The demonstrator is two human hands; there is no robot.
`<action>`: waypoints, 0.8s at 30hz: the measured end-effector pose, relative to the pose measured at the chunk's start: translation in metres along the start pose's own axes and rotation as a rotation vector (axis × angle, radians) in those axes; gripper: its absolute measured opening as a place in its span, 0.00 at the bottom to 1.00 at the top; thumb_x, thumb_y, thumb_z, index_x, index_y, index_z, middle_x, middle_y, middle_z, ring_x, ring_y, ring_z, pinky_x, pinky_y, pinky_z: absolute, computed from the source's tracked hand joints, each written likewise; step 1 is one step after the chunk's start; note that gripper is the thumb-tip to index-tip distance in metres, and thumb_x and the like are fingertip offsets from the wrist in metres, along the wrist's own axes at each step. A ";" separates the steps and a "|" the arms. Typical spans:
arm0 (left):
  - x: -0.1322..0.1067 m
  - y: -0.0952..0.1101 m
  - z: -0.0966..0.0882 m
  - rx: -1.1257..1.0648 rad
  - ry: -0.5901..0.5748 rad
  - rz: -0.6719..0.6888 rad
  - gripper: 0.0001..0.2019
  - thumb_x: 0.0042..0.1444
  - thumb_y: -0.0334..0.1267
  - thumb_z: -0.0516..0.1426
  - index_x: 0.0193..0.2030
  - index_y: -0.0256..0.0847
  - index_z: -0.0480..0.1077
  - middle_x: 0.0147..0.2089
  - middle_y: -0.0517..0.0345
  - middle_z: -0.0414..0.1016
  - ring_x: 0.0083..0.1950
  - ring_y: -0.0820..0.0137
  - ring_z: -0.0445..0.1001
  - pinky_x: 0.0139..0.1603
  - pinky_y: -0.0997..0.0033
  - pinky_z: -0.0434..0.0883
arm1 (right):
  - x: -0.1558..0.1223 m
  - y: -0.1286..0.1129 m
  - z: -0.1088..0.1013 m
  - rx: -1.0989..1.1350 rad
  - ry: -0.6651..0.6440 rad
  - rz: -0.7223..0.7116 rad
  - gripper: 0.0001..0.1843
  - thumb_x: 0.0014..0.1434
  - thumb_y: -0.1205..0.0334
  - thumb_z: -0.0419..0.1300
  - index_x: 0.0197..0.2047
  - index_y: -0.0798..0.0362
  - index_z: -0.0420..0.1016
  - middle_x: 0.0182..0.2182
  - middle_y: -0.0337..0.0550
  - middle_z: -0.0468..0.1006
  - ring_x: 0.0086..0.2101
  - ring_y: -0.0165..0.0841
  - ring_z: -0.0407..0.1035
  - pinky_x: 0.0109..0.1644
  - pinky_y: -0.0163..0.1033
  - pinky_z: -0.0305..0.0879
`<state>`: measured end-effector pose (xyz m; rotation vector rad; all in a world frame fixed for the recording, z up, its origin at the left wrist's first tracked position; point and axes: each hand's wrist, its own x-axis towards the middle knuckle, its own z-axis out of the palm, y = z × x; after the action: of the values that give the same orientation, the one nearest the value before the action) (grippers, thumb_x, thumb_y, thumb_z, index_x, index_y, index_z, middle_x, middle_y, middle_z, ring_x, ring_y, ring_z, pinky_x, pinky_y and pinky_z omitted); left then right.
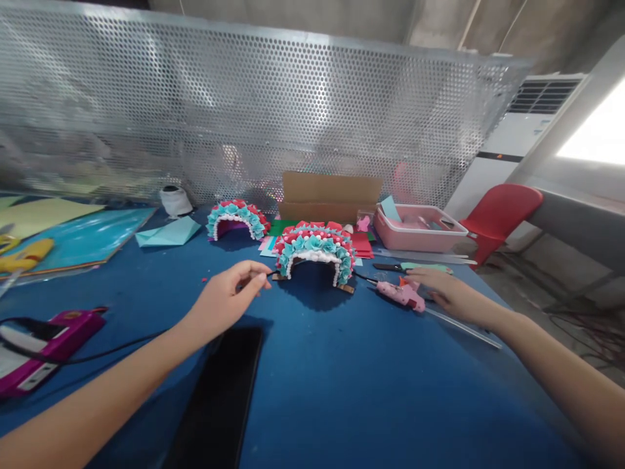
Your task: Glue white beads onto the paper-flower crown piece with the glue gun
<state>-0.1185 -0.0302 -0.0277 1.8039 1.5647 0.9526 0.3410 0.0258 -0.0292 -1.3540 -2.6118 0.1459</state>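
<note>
Left fingers [256, 267] pinch the cord [360, 275], the arch [315, 238] just right of them seems nearly finished, its front covered in flowers [329, 245] and beads [336, 273], and right fingers [422, 278] rest by the gun [398, 293], grip unclear.

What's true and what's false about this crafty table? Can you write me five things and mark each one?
1. Two flowery arches stand on the blue table. True: there is a near arch and a far arch.
2. The red chair is on the left side of the picture. False: it is on the right side.
3. The right hand is beside the pink glue gun. True.
4. The black slab is on top of the near arch. False: it lies on the table.
5. The pink box is to the right of both arches. True.
</note>
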 end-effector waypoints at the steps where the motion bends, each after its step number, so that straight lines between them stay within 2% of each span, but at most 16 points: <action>1: -0.007 -0.002 -0.002 0.140 -0.022 -0.008 0.24 0.58 0.55 0.50 0.52 0.39 0.66 0.47 0.49 0.76 0.46 0.61 0.73 0.46 0.60 0.71 | 0.001 0.005 0.002 -0.016 0.001 -0.004 0.27 0.55 0.67 0.50 0.58 0.50 0.70 0.59 0.50 0.70 0.60 0.45 0.61 0.63 0.56 0.59; 3: -0.027 -0.006 -0.002 0.476 -0.081 0.017 0.30 0.56 0.55 0.50 0.60 0.37 0.63 0.58 0.45 0.70 0.58 0.53 0.67 0.57 0.50 0.65 | 0.006 0.013 0.006 -0.040 -0.002 -0.018 0.27 0.54 0.68 0.50 0.58 0.50 0.70 0.60 0.50 0.69 0.61 0.44 0.61 0.63 0.56 0.59; 6: -0.061 -0.009 0.003 0.758 -0.184 0.038 0.35 0.55 0.52 0.50 0.67 0.37 0.58 0.63 0.42 0.65 0.62 0.48 0.62 0.59 0.46 0.62 | 0.017 0.018 0.011 -0.063 -0.016 -0.047 0.26 0.54 0.68 0.50 0.55 0.50 0.73 0.58 0.50 0.71 0.59 0.44 0.63 0.62 0.54 0.61; 8: -0.076 -0.006 0.007 0.850 -0.193 -0.046 0.36 0.55 0.53 0.48 0.69 0.39 0.55 0.63 0.39 0.65 0.60 0.45 0.64 0.56 0.44 0.64 | 0.024 0.019 0.013 -0.070 -0.025 -0.059 0.24 0.55 0.68 0.50 0.53 0.52 0.74 0.55 0.52 0.74 0.57 0.44 0.66 0.61 0.54 0.63; 11: -0.080 0.003 0.010 0.897 -0.233 -0.194 0.38 0.56 0.54 0.44 0.71 0.37 0.50 0.55 0.33 0.68 0.51 0.42 0.69 0.47 0.43 0.67 | 0.031 0.019 0.014 -0.068 -0.034 -0.065 0.22 0.55 0.68 0.49 0.50 0.53 0.76 0.52 0.52 0.76 0.55 0.43 0.68 0.60 0.53 0.65; 13: -0.076 0.007 0.008 0.842 -0.285 -0.289 0.41 0.55 0.59 0.44 0.70 0.32 0.52 0.52 0.30 0.68 0.49 0.40 0.70 0.45 0.42 0.67 | 0.032 0.018 0.014 -0.063 -0.035 -0.067 0.21 0.55 0.68 0.49 0.48 0.52 0.76 0.51 0.51 0.77 0.54 0.43 0.69 0.59 0.53 0.66; 16: -0.068 0.003 0.005 0.693 -0.300 -0.357 0.49 0.49 0.64 0.50 0.68 0.24 0.52 0.57 0.24 0.63 0.50 0.37 0.69 0.48 0.42 0.65 | 0.030 0.015 0.012 -0.051 -0.019 -0.062 0.20 0.54 0.69 0.50 0.46 0.51 0.76 0.50 0.49 0.77 0.53 0.42 0.69 0.58 0.52 0.67; 18: -0.065 -0.004 0.004 0.554 -0.272 -0.369 0.53 0.43 0.66 0.55 0.68 0.26 0.50 0.61 0.24 0.62 0.53 0.36 0.68 0.51 0.43 0.65 | 0.028 0.014 0.012 -0.046 0.007 -0.050 0.18 0.53 0.69 0.50 0.44 0.50 0.77 0.49 0.49 0.77 0.52 0.42 0.70 0.57 0.52 0.67; 19: -0.064 -0.007 0.005 0.481 -0.258 -0.386 0.54 0.41 0.66 0.58 0.67 0.28 0.51 0.60 0.27 0.64 0.54 0.37 0.68 0.52 0.44 0.64 | 0.026 0.013 0.012 -0.046 0.023 -0.041 0.18 0.53 0.69 0.50 0.43 0.50 0.77 0.48 0.49 0.78 0.52 0.42 0.70 0.56 0.52 0.68; 21: -0.062 -0.010 0.006 0.307 -0.263 -0.392 0.48 0.39 0.62 0.62 0.63 0.35 0.57 0.55 0.35 0.71 0.54 0.41 0.70 0.53 0.47 0.65 | 0.024 0.014 0.011 -0.048 0.059 -0.021 0.18 0.53 0.68 0.49 0.41 0.49 0.76 0.47 0.49 0.78 0.52 0.43 0.70 0.56 0.52 0.68; 24: -0.059 -0.007 0.007 -0.088 -0.320 -0.484 0.31 0.40 0.56 0.65 0.49 0.41 0.70 0.44 0.48 0.78 0.48 0.50 0.75 0.50 0.56 0.69 | 0.021 0.016 0.004 -0.050 0.120 0.018 0.18 0.51 0.67 0.49 0.40 0.48 0.76 0.47 0.48 0.78 0.51 0.44 0.70 0.56 0.53 0.66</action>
<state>-0.1211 -0.0866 -0.0464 1.3420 1.6131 0.4702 0.3414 0.0522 -0.0333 -1.3579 -2.5211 0.0023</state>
